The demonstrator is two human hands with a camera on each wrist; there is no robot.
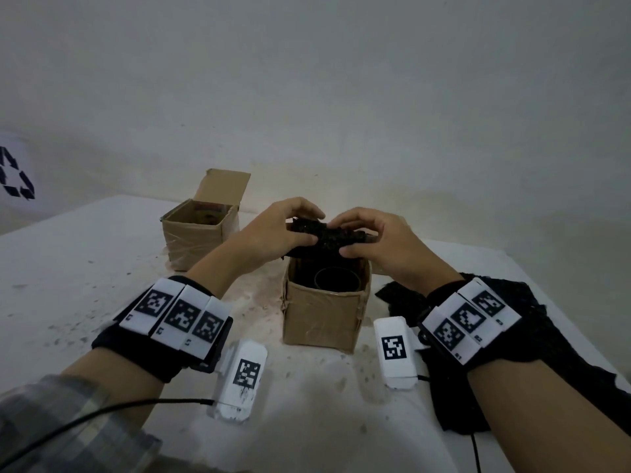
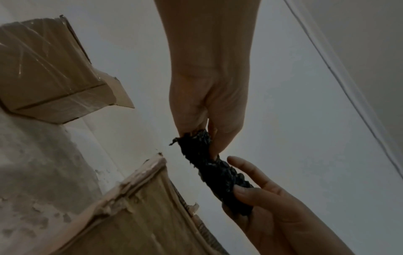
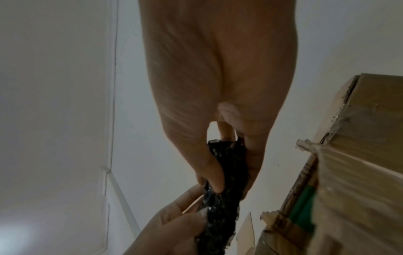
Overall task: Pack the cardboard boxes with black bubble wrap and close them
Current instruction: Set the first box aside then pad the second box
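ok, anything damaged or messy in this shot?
Yes. The near cardboard box has torn, frayed rim edges with wrinkled tape, and the table around it is scuffed and speckled. Both hands, left hand and right hand, hold the black bubble wrap bunched above it. Nothing looks spilled.

Under my work there's a white table [image 1: 68, 274], its surface scuffed and speckled with dark flecks. Two white blocks printed with black square codes, one [image 1: 241, 380] on my left and one [image 1: 396, 353] on my right, each trail a thin black cable. A pale wall [image 1: 341, 97] stands behind, with a recycling sign [image 1: 15, 175] at its far left.
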